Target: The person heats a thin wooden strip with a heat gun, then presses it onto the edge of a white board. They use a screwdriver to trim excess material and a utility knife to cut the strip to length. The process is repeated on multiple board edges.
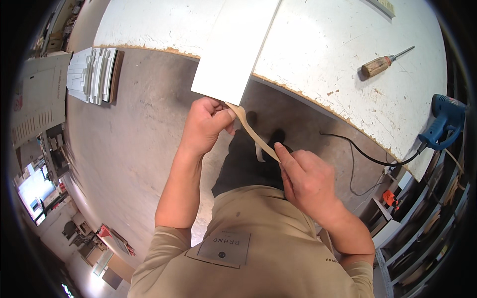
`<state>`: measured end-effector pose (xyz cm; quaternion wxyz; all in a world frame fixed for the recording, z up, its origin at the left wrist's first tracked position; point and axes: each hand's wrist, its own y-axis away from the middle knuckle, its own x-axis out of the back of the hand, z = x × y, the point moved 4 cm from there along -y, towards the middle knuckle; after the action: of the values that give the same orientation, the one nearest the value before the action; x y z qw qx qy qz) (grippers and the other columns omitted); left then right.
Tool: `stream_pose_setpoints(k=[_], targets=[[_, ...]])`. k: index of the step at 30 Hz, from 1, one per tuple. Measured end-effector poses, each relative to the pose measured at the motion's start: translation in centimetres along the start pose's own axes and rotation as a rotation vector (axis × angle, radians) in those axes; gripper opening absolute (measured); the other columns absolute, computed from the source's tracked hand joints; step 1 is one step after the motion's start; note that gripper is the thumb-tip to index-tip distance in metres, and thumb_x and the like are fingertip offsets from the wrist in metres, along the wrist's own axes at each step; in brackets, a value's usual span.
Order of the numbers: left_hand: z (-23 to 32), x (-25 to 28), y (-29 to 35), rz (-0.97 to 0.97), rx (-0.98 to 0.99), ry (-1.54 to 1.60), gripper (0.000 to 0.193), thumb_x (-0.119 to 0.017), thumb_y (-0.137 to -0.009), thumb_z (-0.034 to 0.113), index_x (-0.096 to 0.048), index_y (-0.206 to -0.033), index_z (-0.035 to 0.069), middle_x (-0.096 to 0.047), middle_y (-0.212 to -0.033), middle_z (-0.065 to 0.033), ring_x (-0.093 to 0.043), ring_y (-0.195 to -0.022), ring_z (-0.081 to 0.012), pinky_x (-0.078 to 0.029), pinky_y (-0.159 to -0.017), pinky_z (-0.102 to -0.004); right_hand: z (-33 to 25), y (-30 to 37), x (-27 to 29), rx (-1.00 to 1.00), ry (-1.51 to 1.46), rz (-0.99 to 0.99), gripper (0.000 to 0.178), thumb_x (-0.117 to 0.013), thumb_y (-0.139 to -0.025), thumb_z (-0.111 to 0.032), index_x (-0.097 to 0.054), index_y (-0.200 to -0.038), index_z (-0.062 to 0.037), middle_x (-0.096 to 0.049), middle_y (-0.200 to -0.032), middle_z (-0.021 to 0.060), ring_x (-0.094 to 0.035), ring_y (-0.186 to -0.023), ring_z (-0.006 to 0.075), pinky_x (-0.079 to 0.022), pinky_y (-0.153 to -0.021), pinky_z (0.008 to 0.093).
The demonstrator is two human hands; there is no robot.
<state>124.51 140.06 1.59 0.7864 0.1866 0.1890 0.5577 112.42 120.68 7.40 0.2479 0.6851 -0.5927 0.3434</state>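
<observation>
A long white panel [228, 54] lies on the worktable, its near end jutting past the table's edge toward me. My left hand [206, 124] is closed at that near end, with thumb and fingers pinching a thin tan edge-banding strip [252, 133] right by the panel's end. From there the strip bends down to the right, into my right hand [310, 179], which grips it with the index finger laid along it. A short loose tail of the strip seems to hang below, in front of my dark trousers. The fingertips under the panel are partly hidden.
The white worktable [318, 54] has chipped edges. A screwdriver [380, 65] lies on it, and a blue heat gun [442, 121] with a black cord [370, 158] sits at its right end. White boards [94, 74] are stacked at left; dark racks [422, 238] stand at right.
</observation>
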Motion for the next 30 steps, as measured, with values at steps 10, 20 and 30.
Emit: stream_pose_setpoints(k=[10, 20, 30], targets=[[0.1, -0.1, 0.1, 0.017, -0.008, -0.035, 0.018, -0.058, -0.082, 0.012, -0.068, -0.086, -0.003, -0.066, -0.071, -0.0093, -0.061, -0.059, -0.0164, -0.05, -0.058, -0.0297, -0.2, -0.1, 0.2, 0.004, 0.017, 0.009, 0.044, -0.071, -0.074, 0.005, -0.068, -0.118, -0.0005, -0.052, -0.07, 0.0057, -0.054, -0.059, 0.0228, -0.043, -0.049, 0.035], [-0.7, 0.4, 0.4, -0.058, -0.054, -0.028, 0.018, -0.074, -0.083, 0.009, -0.067, -0.093, -0.004, -0.066, -0.077, -0.0058, -0.06, -0.067, -0.0119, -0.048, -0.061, -0.0239, 0.2, -0.2, 0.5, 0.007, 0.023, 0.017, 0.044, -0.071, -0.074, 0.004, -0.068, -0.117, -0.0015, -0.052, -0.071, 0.0053, -0.054, -0.059, 0.0226, -0.044, -0.05, 0.0347], [7.8, 2.2, 1.0, 0.011, -1.119, -1.327, 0.048, -0.081, -0.075, 0.039, -0.068, -0.114, 0.014, -0.061, -0.126, -0.0091, -0.056, -0.115, -0.0286, -0.043, -0.098, -0.0467, 0.9, 0.0, 0.1, -0.019, 0.005, 0.006, 0.044, -0.072, -0.074, 0.003, -0.068, -0.117, -0.0027, -0.054, -0.074, 0.0049, -0.055, -0.062, 0.023, -0.045, -0.052, 0.0359]])
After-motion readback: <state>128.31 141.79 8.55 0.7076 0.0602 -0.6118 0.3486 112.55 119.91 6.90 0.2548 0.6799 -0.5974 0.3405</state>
